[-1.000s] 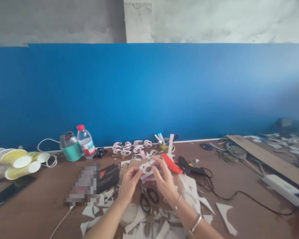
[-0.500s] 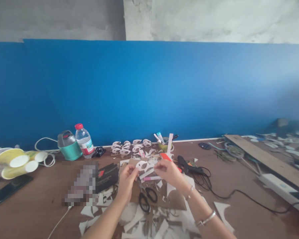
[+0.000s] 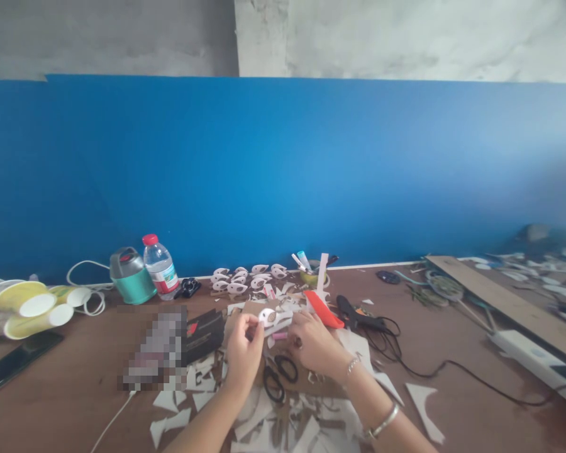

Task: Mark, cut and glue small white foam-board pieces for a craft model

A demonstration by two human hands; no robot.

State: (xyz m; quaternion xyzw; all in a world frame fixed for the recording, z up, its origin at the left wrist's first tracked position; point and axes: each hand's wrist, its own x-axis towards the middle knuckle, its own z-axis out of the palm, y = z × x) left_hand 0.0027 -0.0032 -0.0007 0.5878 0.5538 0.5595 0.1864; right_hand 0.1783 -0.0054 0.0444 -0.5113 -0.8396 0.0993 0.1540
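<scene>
Below my right hand [image 3: 310,340], right of lower centre in the frame, I wear a slim silvery bracelet [image 3: 353,365], its links or beads too small to tell. Nearer the lower edge, a thicker, shiny silver bangle [image 3: 383,422] rings my bare forearm [image 3: 365,393].

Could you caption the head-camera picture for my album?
A left hand pinches a white cutout, the right hand close by, near black-handled scissors and white scraps.
</scene>
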